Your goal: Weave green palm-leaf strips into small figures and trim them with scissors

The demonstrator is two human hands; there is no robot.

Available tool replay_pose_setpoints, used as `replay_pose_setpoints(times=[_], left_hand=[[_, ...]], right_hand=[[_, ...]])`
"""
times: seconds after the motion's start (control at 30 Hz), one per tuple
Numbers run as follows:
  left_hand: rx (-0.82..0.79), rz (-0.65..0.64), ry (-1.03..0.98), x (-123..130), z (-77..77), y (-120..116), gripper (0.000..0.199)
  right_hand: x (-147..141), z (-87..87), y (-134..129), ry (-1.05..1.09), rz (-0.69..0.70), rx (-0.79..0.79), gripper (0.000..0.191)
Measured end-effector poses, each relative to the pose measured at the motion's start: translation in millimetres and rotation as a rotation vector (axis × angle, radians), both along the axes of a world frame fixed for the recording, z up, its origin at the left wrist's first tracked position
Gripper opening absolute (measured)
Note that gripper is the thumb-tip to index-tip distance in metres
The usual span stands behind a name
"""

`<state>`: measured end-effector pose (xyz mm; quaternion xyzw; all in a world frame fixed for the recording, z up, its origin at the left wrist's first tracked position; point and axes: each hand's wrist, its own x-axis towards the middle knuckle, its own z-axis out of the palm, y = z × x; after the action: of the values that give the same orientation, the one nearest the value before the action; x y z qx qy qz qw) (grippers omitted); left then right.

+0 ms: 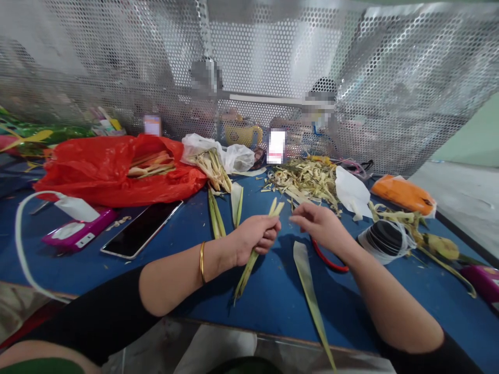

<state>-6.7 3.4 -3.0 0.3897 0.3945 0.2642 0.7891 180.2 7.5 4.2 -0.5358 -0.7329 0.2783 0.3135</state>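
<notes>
My left hand point(259, 236) is closed round a small bundle of pale green husk-like leaf strips point(246, 275), whose cut ends stick out above the fingers. Just to its right, my right hand point(322, 226) hovers with loosely curled fingers, thumb and forefinger slightly apart and nothing visible between them. Under that wrist a red curved handle point(329, 259) shows in part. One long flat leaf strip point(310, 291) lies on the blue table point(273, 306) below my hands, reaching over its front edge. More leaf strips point(216, 213) lie behind my left wrist.
A red plastic bag point(93, 166) holds more strips, beside a dark phone point(142, 231) and a purple power strip point(80, 231). Leaf scraps point(306, 176) are heaped at the back. To the right are a black spool point(384, 239) in clear wrap and an orange packet point(403, 195). A perforated screen point(268, 57) stands behind.
</notes>
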Motion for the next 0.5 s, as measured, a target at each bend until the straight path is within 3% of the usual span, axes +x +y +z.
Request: replay_pose_setpoints(times=[0.1, 0.2, 0.37, 0.5], left_hand=[[-0.061, 0.079, -0.026, -1.3, -0.3, 4.7, 0.028], [-0.079, 0.087, -0.025, -1.1, -1.3, 4.7, 0.028], [0.009, 0.204, 0.000, 4.2, -5.9, 1.7, 0.022], [-0.080, 0.057, -0.093, 7.6, -6.4, -2.0, 0.019]], right_hand=[[12.1, 5.8, -0.8, -0.357, 0.146, -0.069, 0.011], [14.2, 7.6, -3.4, -0.415, 0.236, -0.171, 0.009], [4.3, 12.7, -4.8, 0.011, 0.178, -0.224, 0.015], [-3.5, 11.1, -4.8, 0.208, 0.111, -0.073, 0.019]])
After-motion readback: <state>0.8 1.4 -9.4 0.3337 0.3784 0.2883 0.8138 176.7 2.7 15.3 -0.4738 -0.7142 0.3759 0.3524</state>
